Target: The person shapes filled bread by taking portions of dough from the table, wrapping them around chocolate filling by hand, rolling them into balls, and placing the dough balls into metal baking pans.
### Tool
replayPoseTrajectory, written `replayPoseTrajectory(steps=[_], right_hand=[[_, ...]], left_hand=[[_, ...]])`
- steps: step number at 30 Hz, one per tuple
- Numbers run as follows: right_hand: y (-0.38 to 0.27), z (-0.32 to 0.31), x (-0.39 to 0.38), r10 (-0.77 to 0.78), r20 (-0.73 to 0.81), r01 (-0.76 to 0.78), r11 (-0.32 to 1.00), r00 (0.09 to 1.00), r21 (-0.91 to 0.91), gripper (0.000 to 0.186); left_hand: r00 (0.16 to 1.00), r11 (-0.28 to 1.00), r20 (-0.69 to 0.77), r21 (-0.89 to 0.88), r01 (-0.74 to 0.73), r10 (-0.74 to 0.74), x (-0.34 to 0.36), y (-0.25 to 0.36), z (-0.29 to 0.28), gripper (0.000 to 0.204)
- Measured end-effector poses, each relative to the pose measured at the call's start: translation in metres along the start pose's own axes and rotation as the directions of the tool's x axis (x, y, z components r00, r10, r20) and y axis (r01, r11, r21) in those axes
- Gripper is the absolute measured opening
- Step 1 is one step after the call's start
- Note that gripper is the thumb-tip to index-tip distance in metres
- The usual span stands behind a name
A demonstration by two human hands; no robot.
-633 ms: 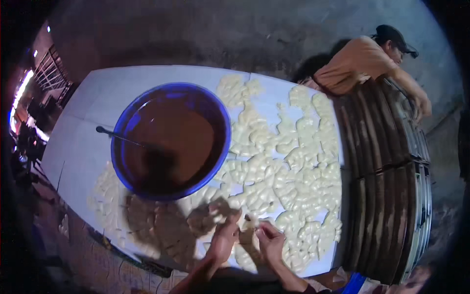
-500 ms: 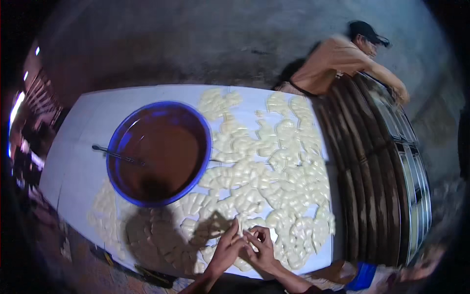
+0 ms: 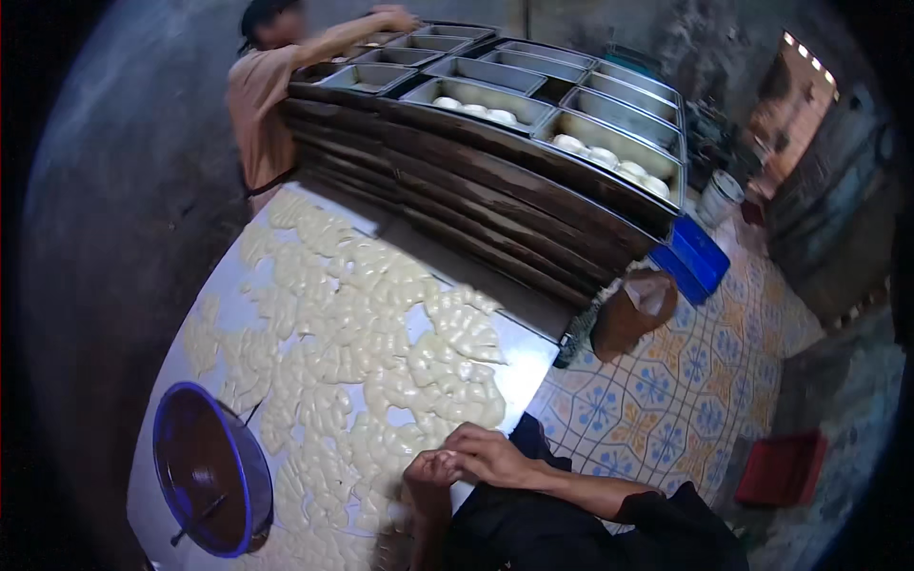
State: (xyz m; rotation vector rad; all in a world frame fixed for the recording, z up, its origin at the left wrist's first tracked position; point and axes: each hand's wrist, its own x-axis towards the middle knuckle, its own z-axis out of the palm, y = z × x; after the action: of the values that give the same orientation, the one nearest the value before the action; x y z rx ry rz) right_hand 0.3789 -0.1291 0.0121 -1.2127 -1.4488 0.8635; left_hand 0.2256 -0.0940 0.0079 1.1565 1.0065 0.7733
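1. Left hand and right hand meet, fingers curled; whether they pinch anything cannot be told.
2. Dough pieces cover the surface just beside both hands.
3. Blue bowl sits at left.

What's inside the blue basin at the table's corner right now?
The blue basin holds a dark brown filling with a utensil handle sticking out over the rim. The utensil's working end is sunk in the filling, and the basin's bottom is covered.

Dim, bluish picture; doorway glare upper right, fisheye-bent edges.
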Motion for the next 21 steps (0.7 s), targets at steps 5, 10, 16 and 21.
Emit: replayPoseTrajectory(steps=[5,10,16,21], right_hand=[[0.001,-0.030,-0.030,0.391,-0.211,-0.377,0.921,0.896,0.101,0.038],[0.035,-0.068,-0.051,0.451,0.523,-0.673,0.630,0.723,0.388,0.036],[0.088,-0.108,-0.028,0.229,-0.216,-0.255,0.962,0.949,-0.100,0.050],[0.121,-0.139,0.012,0.233,-0.021,-0.234,0.966,0.972,-0.111,0.053]], left_hand=[[0.997,0.991,-0.041,0.118,-0.054,0.059,-0.002,-0.017,0.047,0.017],[0.719,0.388,0.443,0.627,-0.675,0.535,0.017,-0.039,0.042,0.033],[0.964,0.967,-0.194,-0.142,-0.210,0.181,0.023,-0.028,0.063,0.034],[0.933,0.961,-0.332,-0.182,-0.207,0.138,0.033,-0.031,0.050,0.033]])
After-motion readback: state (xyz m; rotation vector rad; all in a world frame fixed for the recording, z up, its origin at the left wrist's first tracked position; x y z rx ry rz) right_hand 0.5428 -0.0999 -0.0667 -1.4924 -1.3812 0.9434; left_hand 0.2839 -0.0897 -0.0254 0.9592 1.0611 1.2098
